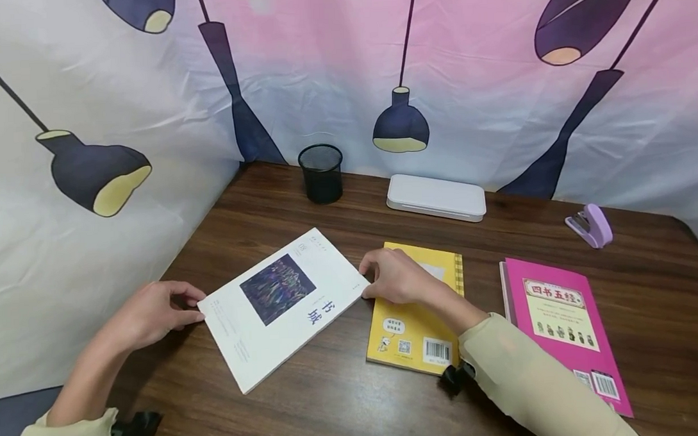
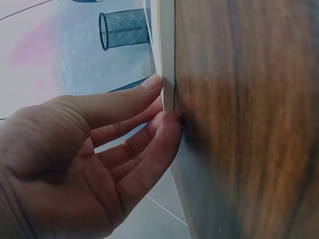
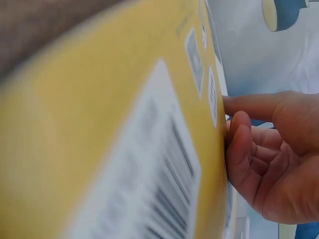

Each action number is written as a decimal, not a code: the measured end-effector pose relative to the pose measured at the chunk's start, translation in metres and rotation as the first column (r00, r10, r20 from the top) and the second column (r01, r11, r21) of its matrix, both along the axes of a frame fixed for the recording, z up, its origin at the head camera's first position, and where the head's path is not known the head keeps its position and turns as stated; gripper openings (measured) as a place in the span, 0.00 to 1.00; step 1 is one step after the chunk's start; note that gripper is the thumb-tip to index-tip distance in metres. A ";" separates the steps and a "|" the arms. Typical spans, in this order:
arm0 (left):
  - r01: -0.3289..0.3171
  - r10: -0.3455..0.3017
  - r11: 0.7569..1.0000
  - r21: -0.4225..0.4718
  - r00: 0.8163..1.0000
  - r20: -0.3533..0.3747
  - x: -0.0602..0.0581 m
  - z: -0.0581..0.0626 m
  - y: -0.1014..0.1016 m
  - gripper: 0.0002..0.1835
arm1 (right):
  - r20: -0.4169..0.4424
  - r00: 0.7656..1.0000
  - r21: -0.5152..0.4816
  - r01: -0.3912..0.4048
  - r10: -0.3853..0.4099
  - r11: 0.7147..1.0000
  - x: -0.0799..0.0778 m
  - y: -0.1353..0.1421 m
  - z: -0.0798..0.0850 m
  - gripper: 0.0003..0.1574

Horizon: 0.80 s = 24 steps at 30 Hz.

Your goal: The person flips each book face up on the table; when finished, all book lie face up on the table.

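Note:
A white magazine [image 1: 290, 339] with a dark picture on its cover lies at a slant over the table, one corner toward each hand. My left hand [image 1: 150, 315] pinches its left corner; in the left wrist view the thumb is on one face of the magazine [image 2: 168, 55] and the fingers curl at the other. My right hand [image 1: 397, 275] pinches the right corner between thumb and fingers, above a yellow book [image 1: 413, 325]. The yellow book shows its barcode side, and my right forearm covers part of it.
To the right, a pink book [image 1: 564, 271] lies partly behind my right sleeve. A purple stapler [image 1: 599, 226] is beyond it. Along the back stand a black mesh pen holder [image 1: 323, 180] and a white case [image 1: 435, 196], before a hanging cloth [image 1: 321, 71].

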State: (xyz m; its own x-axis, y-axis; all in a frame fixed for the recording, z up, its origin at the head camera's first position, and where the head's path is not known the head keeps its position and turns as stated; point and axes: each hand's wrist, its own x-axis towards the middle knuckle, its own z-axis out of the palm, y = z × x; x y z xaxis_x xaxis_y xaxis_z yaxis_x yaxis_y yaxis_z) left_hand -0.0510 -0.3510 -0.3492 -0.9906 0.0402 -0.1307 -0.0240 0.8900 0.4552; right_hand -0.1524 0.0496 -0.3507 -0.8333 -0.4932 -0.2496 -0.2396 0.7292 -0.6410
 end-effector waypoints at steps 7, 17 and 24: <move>-0.009 0.006 0.998 0.060 0.998 0.060 0.010 -0.001 0.000 0.07 | 0.013 0.999 0.039 -0.034 0.034 0.999 -0.007 -0.004 0.004 0.17; 0.035 -0.045 0.997 0.073 0.990 0.137 0.019 0.001 0.003 0.09 | 0.110 0.994 0.040 -0.015 0.010 0.999 -0.018 -0.009 0.007 0.17; 0.081 -0.089 0.995 0.063 0.986 0.142 0.021 0.003 0.010 0.13 | 0.084 0.996 0.037 0.016 -0.019 0.999 -0.025 -0.010 0.005 0.17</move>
State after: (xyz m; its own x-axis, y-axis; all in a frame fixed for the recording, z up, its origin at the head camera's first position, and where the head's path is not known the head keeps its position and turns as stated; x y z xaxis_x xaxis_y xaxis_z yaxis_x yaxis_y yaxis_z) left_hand -0.0298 -0.3410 -0.3462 -0.9542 0.1347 -0.2671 -0.0185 0.8645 0.5022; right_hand -0.1777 0.0399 -0.3456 -0.8171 -0.4680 -0.3366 -0.1729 0.7559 -0.6314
